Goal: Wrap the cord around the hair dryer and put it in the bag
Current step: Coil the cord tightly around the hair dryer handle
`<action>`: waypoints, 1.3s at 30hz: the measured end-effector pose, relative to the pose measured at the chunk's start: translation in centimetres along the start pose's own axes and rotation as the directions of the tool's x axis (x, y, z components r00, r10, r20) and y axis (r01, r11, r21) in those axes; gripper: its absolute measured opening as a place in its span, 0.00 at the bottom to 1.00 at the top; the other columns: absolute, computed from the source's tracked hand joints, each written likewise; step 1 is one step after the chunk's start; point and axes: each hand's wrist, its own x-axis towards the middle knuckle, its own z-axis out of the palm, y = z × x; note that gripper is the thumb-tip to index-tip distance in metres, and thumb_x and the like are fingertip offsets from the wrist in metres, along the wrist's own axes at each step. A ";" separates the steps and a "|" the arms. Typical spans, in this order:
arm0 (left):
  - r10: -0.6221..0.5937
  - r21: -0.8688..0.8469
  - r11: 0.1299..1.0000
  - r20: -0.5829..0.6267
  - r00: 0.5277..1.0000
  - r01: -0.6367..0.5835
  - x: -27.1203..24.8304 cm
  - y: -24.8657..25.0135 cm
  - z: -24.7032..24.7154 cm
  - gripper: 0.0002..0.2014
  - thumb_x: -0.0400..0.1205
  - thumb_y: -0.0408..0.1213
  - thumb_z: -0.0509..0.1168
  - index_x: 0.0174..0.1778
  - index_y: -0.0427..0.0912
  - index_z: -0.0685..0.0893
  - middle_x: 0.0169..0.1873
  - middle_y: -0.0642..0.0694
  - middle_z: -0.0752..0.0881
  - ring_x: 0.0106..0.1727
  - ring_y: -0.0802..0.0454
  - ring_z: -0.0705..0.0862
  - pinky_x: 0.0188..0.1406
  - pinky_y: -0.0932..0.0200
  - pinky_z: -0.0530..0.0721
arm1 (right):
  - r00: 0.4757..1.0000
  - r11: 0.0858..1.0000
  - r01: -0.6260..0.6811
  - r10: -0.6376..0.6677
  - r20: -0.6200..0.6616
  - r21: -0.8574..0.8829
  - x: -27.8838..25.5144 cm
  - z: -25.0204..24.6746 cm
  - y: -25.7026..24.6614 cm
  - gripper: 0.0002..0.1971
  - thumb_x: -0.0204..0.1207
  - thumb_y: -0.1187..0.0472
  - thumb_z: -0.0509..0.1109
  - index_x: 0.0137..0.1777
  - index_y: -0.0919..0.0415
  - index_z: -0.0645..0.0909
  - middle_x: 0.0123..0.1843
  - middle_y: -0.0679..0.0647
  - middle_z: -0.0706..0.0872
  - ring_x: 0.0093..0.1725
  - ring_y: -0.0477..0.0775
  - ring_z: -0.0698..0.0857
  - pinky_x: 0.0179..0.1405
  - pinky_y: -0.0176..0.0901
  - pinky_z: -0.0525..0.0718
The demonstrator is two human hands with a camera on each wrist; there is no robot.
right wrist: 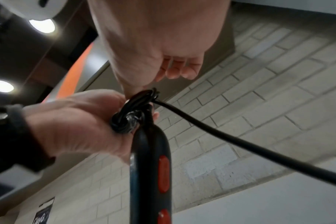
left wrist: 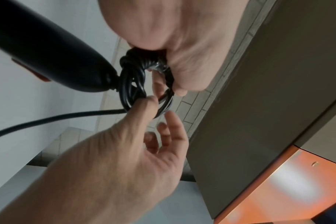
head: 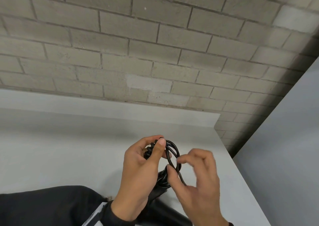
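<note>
Low in the head view lies the black hair dryer (head: 165, 212), mostly hidden under my wrists. Its handle (right wrist: 150, 166) carries red buttons. The black cord (head: 172, 151) is gathered in small loops at the handle's end. My left hand (head: 159, 145) grips the looped bundle (left wrist: 142, 65) between thumb and fingers. My right hand (head: 174, 165) pinches one loop between thumb (left wrist: 144, 104) and index finger, its other fingers spread and blurred. A free length of cord (right wrist: 240, 144) trails away from the loops. No bag is in view.
The hands hover over a pale grey table (head: 69, 148) that ends at a brick wall (head: 138, 44). The table's right edge (head: 245, 179) runs diagonally beside a grey panel (head: 284, 139). My dark sleeve (head: 51, 206) lies at the bottom left.
</note>
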 end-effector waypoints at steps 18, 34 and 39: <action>0.477 0.366 0.806 0.062 0.876 -0.465 0.8 -2.2 -0.2 0.08 0.80 0.58 0.63 0.52 0.65 0.81 0.43 0.58 0.86 0.46 0.51 0.87 0.44 0.62 0.83 | 0.496 0.117 -0.788 0.704 0.509 0.605 1.9 -2.0 -3.2 0.23 0.65 0.58 0.79 0.58 0.64 0.79 0.30 0.57 0.86 0.30 0.50 0.79 0.38 0.44 0.76; 0.505 0.336 0.758 0.241 0.829 -0.559 2.2 -1.9 -0.5 0.10 0.84 0.50 0.63 0.49 0.49 0.83 0.31 0.56 0.88 0.33 0.59 0.91 0.34 0.59 0.88 | 0.744 0.493 -0.651 0.566 0.355 0.577 -0.5 -2.2 -2.3 0.30 0.64 0.69 0.80 0.63 0.50 0.73 0.49 0.61 0.92 0.46 0.53 0.86 0.52 0.39 0.84; 0.548 0.345 0.710 0.278 0.789 -0.614 2.1 -2.0 -0.3 0.11 0.84 0.49 0.63 0.48 0.46 0.83 0.29 0.55 0.88 0.32 0.62 0.90 0.31 0.60 0.87 | 0.771 0.534 -0.594 0.592 0.235 0.602 -0.5 -2.3 -3.1 0.22 0.68 0.63 0.72 0.60 0.50 0.70 0.41 0.61 0.93 0.47 0.56 0.91 0.57 0.39 0.84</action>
